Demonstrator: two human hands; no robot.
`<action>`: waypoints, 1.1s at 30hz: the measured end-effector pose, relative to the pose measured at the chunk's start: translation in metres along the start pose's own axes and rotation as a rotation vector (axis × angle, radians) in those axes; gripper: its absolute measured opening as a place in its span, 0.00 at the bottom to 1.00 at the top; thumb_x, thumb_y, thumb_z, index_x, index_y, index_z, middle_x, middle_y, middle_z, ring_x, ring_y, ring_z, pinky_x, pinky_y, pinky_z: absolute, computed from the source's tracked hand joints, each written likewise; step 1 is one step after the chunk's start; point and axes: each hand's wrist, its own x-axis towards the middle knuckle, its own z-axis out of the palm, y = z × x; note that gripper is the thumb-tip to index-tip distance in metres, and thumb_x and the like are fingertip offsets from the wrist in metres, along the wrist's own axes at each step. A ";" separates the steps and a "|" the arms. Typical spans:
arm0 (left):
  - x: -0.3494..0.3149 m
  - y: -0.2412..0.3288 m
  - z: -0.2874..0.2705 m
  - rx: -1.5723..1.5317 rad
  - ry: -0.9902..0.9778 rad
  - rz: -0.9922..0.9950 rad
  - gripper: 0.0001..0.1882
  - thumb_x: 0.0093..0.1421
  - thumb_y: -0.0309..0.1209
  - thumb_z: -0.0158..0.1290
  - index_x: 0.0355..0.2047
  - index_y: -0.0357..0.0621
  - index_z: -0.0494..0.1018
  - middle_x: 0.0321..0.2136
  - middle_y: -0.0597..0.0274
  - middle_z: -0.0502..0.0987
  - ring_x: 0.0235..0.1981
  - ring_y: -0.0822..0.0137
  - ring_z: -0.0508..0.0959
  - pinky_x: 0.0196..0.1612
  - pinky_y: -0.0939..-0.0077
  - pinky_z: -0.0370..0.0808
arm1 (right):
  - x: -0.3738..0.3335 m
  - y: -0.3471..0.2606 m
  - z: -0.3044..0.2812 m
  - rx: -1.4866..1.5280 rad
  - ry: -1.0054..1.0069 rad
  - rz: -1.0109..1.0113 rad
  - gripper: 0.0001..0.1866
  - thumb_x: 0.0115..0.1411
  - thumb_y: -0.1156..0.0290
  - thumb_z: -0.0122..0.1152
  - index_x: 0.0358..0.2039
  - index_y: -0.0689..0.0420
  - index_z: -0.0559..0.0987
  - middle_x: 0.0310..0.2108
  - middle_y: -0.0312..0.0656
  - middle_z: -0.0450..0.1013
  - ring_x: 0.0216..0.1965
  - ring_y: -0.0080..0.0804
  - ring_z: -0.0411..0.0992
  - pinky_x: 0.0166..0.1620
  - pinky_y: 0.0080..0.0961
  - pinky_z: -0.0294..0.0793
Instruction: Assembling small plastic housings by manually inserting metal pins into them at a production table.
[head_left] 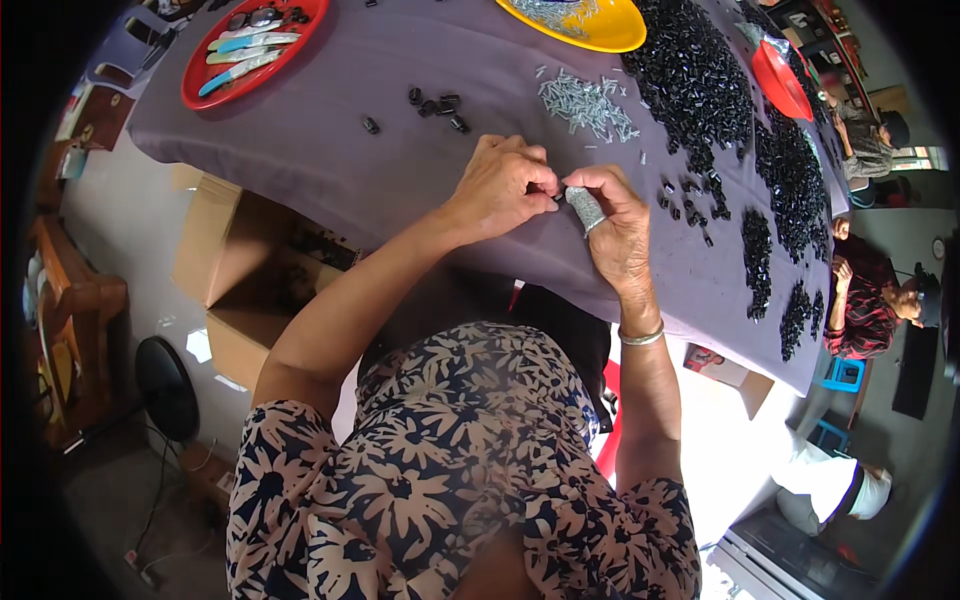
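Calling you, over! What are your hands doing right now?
Left hand and right hand pinch a small black part together. Right finger wears a grey wrap. Nothing blocking; silver pins lie beyond.

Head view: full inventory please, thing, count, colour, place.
Cloth-covered table: one, grey-purple, upper centre.
Round red plastic tray: one, top left, holding pale flat pieces.
Round yellow plastic dish: one, top centre.
Small red plastic bowl: one, top right.
Heaps of small black plastic parts: too many to count, right side of table.
Loose black plastic caps: about six, table centre.
Pile of short silver metal pins: many, beside the black heaps.
Open brown cardboard box: one, floor at left.
Left hand: pinching a tiny dark part.
Right hand: grey cover on one finger, meeting the left.
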 end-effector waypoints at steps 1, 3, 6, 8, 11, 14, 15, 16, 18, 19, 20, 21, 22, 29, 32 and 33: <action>0.001 0.001 0.000 0.006 -0.003 0.000 0.06 0.47 0.34 0.62 0.25 0.48 0.80 0.25 0.69 0.74 0.38 0.65 0.72 0.52 0.64 0.61 | 0.001 -0.001 0.000 -0.002 -0.002 -0.002 0.10 0.58 0.87 0.58 0.38 0.62 0.78 0.37 0.36 0.73 0.39 0.22 0.72 0.44 0.18 0.72; 0.000 0.000 0.001 0.013 -0.009 -0.007 0.06 0.47 0.34 0.63 0.24 0.47 0.80 0.25 0.69 0.73 0.38 0.65 0.72 0.51 0.64 0.61 | 0.001 -0.003 0.000 -0.175 -0.018 -0.041 0.09 0.57 0.87 0.59 0.37 0.61 0.79 0.35 0.36 0.73 0.37 0.23 0.73 0.41 0.19 0.73; -0.001 -0.002 0.002 0.015 0.040 0.045 0.06 0.47 0.31 0.63 0.22 0.45 0.77 0.24 0.69 0.72 0.35 0.66 0.72 0.50 0.65 0.61 | 0.004 -0.006 0.002 -0.202 -0.048 -0.056 0.08 0.56 0.86 0.61 0.36 0.61 0.79 0.34 0.37 0.74 0.35 0.24 0.74 0.39 0.20 0.74; 0.000 -0.002 0.002 0.011 0.031 0.026 0.06 0.47 0.31 0.63 0.22 0.45 0.77 0.24 0.69 0.72 0.34 0.67 0.71 0.50 0.65 0.61 | 0.003 -0.007 0.003 -0.212 -0.047 -0.044 0.08 0.56 0.86 0.61 0.36 0.60 0.80 0.33 0.37 0.74 0.34 0.24 0.75 0.38 0.20 0.74; -0.001 -0.001 0.003 0.001 0.036 0.029 0.06 0.47 0.30 0.63 0.22 0.45 0.77 0.24 0.69 0.71 0.34 0.67 0.71 0.50 0.65 0.61 | 0.002 -0.008 0.002 -0.235 -0.049 -0.026 0.08 0.56 0.85 0.62 0.35 0.60 0.80 0.33 0.37 0.75 0.34 0.24 0.75 0.37 0.20 0.74; -0.001 -0.002 0.002 -0.003 0.044 0.035 0.05 0.47 0.30 0.62 0.22 0.45 0.77 0.24 0.69 0.72 0.34 0.66 0.71 0.50 0.65 0.61 | 0.002 -0.010 0.003 -0.244 -0.031 0.006 0.08 0.56 0.85 0.62 0.35 0.60 0.80 0.32 0.37 0.75 0.33 0.24 0.75 0.37 0.20 0.74; -0.001 -0.001 0.002 -0.003 0.045 0.034 0.05 0.47 0.30 0.62 0.22 0.45 0.77 0.24 0.69 0.72 0.34 0.66 0.71 0.50 0.65 0.61 | 0.002 -0.010 0.004 -0.239 -0.011 0.030 0.08 0.55 0.85 0.62 0.35 0.60 0.80 0.32 0.37 0.76 0.33 0.24 0.76 0.37 0.21 0.74; -0.002 -0.001 0.003 -0.004 0.045 0.037 0.05 0.47 0.30 0.62 0.22 0.45 0.77 0.24 0.68 0.72 0.34 0.66 0.72 0.50 0.65 0.61 | 0.001 -0.010 0.005 -0.238 -0.011 0.030 0.08 0.55 0.85 0.62 0.35 0.60 0.80 0.32 0.37 0.76 0.33 0.24 0.76 0.37 0.21 0.74; -0.002 -0.002 0.003 -0.001 0.047 0.035 0.05 0.47 0.30 0.62 0.23 0.45 0.78 0.24 0.68 0.72 0.34 0.66 0.72 0.50 0.65 0.61 | -0.003 -0.007 0.008 -0.340 0.022 -0.035 0.08 0.55 0.85 0.63 0.35 0.60 0.79 0.32 0.38 0.76 0.33 0.26 0.76 0.37 0.21 0.74; -0.001 -0.002 0.003 0.014 0.046 0.033 0.04 0.47 0.29 0.62 0.23 0.45 0.78 0.24 0.69 0.72 0.34 0.66 0.72 0.50 0.65 0.61 | -0.002 -0.008 0.009 -0.337 0.020 -0.036 0.08 0.55 0.85 0.63 0.35 0.60 0.79 0.32 0.38 0.76 0.33 0.26 0.76 0.37 0.21 0.74; -0.001 -0.002 0.003 0.028 0.042 0.030 0.04 0.47 0.29 0.62 0.23 0.45 0.78 0.24 0.69 0.72 0.34 0.66 0.72 0.50 0.65 0.62 | -0.001 -0.010 0.010 -0.348 0.023 -0.060 0.09 0.54 0.86 0.63 0.35 0.60 0.79 0.32 0.38 0.76 0.33 0.27 0.77 0.37 0.21 0.74; -0.001 -0.002 0.003 0.031 0.041 0.027 0.04 0.47 0.29 0.62 0.23 0.45 0.78 0.24 0.69 0.72 0.34 0.66 0.72 0.50 0.65 0.62 | -0.001 -0.011 0.011 -0.359 0.025 -0.084 0.09 0.54 0.86 0.63 0.34 0.60 0.79 0.32 0.39 0.77 0.33 0.28 0.77 0.37 0.21 0.75; 0.000 -0.002 0.004 0.027 0.043 0.035 0.03 0.47 0.28 0.61 0.23 0.45 0.78 0.23 0.69 0.72 0.34 0.67 0.72 0.50 0.66 0.61 | -0.002 -0.012 0.012 -0.355 0.024 -0.085 0.09 0.54 0.86 0.63 0.34 0.60 0.79 0.32 0.39 0.77 0.33 0.28 0.77 0.37 0.21 0.75; 0.000 -0.003 0.008 -0.170 0.203 0.075 0.18 0.43 0.23 0.60 0.38 0.41 0.77 0.29 0.61 0.78 0.33 0.59 0.78 0.42 0.64 0.71 | -0.008 -0.004 0.014 -0.280 0.075 -0.038 0.09 0.53 0.87 0.64 0.34 0.61 0.79 0.31 0.36 0.75 0.33 0.21 0.74 0.37 0.18 0.73; -0.003 -0.004 0.010 -0.130 0.197 0.121 0.23 0.42 0.21 0.60 0.43 0.39 0.75 0.31 0.57 0.79 0.32 0.57 0.79 0.38 0.64 0.74 | -0.007 -0.003 0.013 -0.154 0.051 0.095 0.07 0.55 0.85 0.64 0.34 0.61 0.79 0.32 0.32 0.76 0.33 0.18 0.73 0.38 0.17 0.74; -0.003 -0.002 0.011 -0.142 0.200 0.121 0.23 0.42 0.21 0.60 0.42 0.39 0.75 0.30 0.57 0.79 0.32 0.57 0.79 0.38 0.64 0.74 | -0.008 -0.004 0.011 -0.151 0.048 0.088 0.07 0.55 0.85 0.64 0.34 0.61 0.79 0.32 0.32 0.76 0.33 0.18 0.73 0.38 0.17 0.74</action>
